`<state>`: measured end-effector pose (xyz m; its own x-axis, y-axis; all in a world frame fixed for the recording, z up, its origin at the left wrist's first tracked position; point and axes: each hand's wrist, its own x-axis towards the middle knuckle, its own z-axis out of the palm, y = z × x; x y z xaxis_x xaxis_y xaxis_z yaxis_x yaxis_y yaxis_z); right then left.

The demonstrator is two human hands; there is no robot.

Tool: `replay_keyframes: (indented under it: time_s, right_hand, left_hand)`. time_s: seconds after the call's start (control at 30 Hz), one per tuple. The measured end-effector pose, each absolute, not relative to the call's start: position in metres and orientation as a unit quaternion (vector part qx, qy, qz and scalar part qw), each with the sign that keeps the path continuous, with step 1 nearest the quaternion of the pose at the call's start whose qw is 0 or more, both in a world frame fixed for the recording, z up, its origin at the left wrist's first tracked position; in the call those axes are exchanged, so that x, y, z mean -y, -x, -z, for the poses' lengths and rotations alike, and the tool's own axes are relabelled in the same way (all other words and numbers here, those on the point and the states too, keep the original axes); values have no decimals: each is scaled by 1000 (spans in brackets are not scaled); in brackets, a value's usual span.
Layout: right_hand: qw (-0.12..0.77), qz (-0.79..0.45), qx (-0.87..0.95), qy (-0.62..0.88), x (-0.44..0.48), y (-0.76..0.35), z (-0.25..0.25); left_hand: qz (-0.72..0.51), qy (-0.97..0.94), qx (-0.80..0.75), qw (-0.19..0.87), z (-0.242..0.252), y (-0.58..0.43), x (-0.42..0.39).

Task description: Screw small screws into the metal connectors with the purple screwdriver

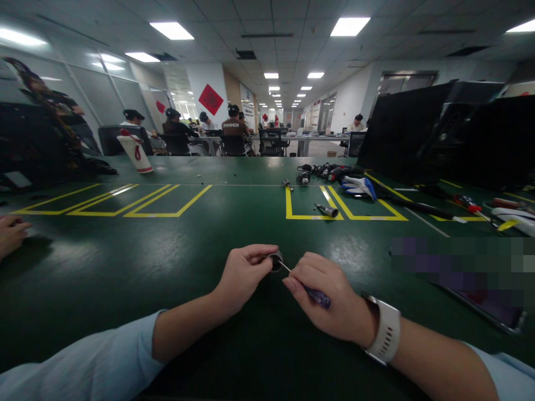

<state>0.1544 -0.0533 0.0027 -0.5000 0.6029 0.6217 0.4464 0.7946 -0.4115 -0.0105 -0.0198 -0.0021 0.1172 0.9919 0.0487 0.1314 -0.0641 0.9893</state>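
Observation:
Between the thumb and fingers of my left hand (pixel 247 274) is a small round dark metal part (pixel 276 260), its opening turned toward my right hand. My right hand (pixel 324 289) is closed around a screwdriver with a purple handle (pixel 318 297). The screwdriver's thin shaft reaches up and left to the opening of the round part; where the tip ends inside is too small to tell. Beyond my hands, a metal cylindrical piece (pixel 328 210) lies on the green table (pixel 175 256) inside a yellow taped outline.
Another small metal piece (pixel 286 183), several dark parts, and a blue-white glove (pixel 359 187) lie farther back. A phone-like device (pixel 485 306) and a red-handled screwdriver (pixel 467 204) are at right. A white cup (pixel 136 151) stands back left. Another person's hand (pixel 11 235) rests at the left edge.

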Motion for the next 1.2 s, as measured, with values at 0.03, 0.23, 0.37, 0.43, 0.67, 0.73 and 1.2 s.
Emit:
replay_keyframes:
  time_s: [0.03,0.23,0.37,0.43,0.67,0.73,1.2]
  right_hand:
    - [397,-98,861,303,53,-155,-2]
    - [410,-96,857,298,52,-155,2]
    - [408,-97,858,295,52,-155,2]
    - [408,-96,858,296,53,-155,1]
    - [419,-77,861,278,56,-155,1]
    - [420,-73,860,281,56,-155,1]
    - [424,-74,857,282,55,-156,1]
  left_hand:
    - [-450,-575,-489,477,3,10,20]
    - [-453,-584,-483,469,7,11,18]
    - [-455,-583,-479,472,7,12,17]
    - [-456,-584,-475,474,7,11,17]
    - [-460,-595,-465,466,9,12,17]
    - [-455,-601,-463,466,10,13,16]
    - [-444,-596,-469,477,8,12,19]
